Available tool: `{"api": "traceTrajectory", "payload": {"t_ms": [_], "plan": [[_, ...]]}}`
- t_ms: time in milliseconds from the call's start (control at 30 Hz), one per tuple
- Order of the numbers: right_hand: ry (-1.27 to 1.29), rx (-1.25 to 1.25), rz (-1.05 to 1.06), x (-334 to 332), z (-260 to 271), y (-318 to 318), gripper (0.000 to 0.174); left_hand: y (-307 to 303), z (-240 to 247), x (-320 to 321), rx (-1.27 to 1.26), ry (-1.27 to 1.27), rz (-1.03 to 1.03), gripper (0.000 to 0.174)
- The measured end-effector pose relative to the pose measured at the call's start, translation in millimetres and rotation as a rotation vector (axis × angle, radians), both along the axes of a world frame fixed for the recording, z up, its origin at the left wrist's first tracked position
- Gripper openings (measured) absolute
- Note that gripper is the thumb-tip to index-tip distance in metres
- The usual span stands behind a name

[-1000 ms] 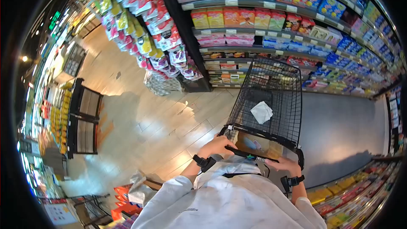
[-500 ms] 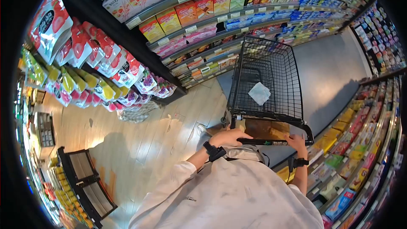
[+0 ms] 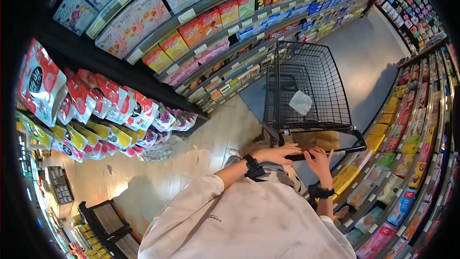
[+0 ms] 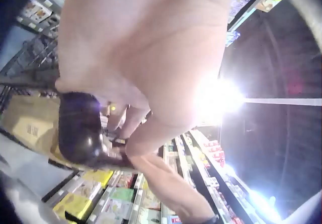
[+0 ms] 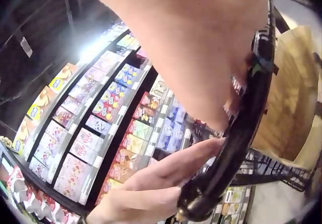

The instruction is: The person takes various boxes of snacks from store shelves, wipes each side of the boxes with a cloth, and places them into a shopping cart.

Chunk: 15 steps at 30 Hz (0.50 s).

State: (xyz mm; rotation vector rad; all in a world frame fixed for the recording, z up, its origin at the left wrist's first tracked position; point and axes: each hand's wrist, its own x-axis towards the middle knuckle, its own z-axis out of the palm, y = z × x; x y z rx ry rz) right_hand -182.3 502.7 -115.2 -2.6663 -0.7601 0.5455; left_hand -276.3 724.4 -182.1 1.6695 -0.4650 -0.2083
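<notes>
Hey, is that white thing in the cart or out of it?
In: the white thing lies inside the cart, with the wire sides around it. Paper or cloth, I cannot tell.

Part of the cart handle lies covered beneath the left hand, while the right hand has its fingers partly hidden in its own wrist view. Below the handle, a brown carton is partly blocked. Beyond the hands, a white item is too indistinct to identify; shelf labels leftward are unreadably small.
</notes>
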Motion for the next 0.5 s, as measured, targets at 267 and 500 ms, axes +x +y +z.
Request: {"api": "traceTrajectory", "payload": {"t_ms": [267, 500], "plan": [[-0.122, 0.111, -0.06, 17.6, -14.1, -44.3, 0.042, 133.0, -29.4, -5.9, 0.097, 0.435, 0.579, 0.034], [-0.26, -0.068, -0.246, 15.7, -27.7, -47.2, 0.041, 295.9, -20.0, -41.9, 0.328, 0.345, 0.995, 0.029]]}}
